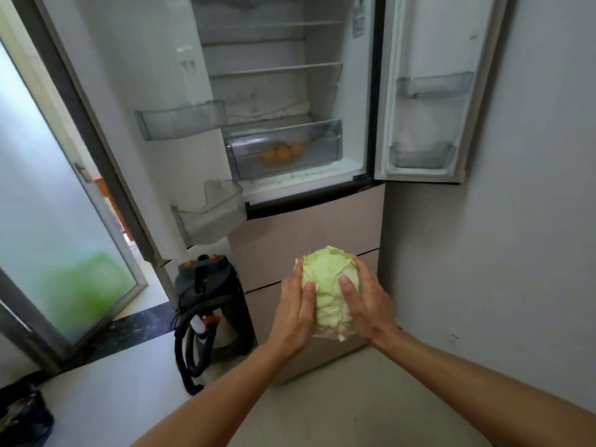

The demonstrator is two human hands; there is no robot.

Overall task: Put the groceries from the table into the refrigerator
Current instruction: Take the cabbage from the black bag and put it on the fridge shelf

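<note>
The left hand (295,314) and right hand (364,304) are both grasping a pale green round cabbage (329,285), carrying it low in front of the open white double-door refrigerator (354,101). Next, likely, they are lifting it inside the refrigerator onto a shelf (277,69).

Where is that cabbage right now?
In the head view the cabbage is low and right of centre, held between the left hand and right hand, in front of the open fridge, below its drawer of oranges.
</note>
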